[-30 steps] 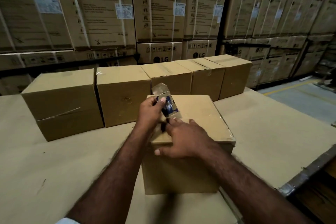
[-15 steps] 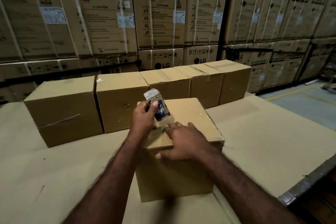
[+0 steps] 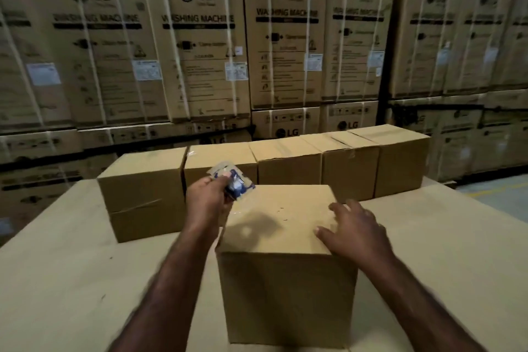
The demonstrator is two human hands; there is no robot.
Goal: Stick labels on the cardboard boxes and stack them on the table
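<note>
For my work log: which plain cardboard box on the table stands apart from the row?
The front box, under the right hand; the other five stand side by side behind it.

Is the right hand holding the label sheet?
No, the left hand grips the label sheet, while the right hand is open over the near box.

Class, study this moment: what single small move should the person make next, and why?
Probably bring the label sheet down onto the near box and press it flat. The left hand pinches it just above the box's far left corner, the right hand is spread open at the right side as if steadying, and no label shows plainly on the top.
</note>
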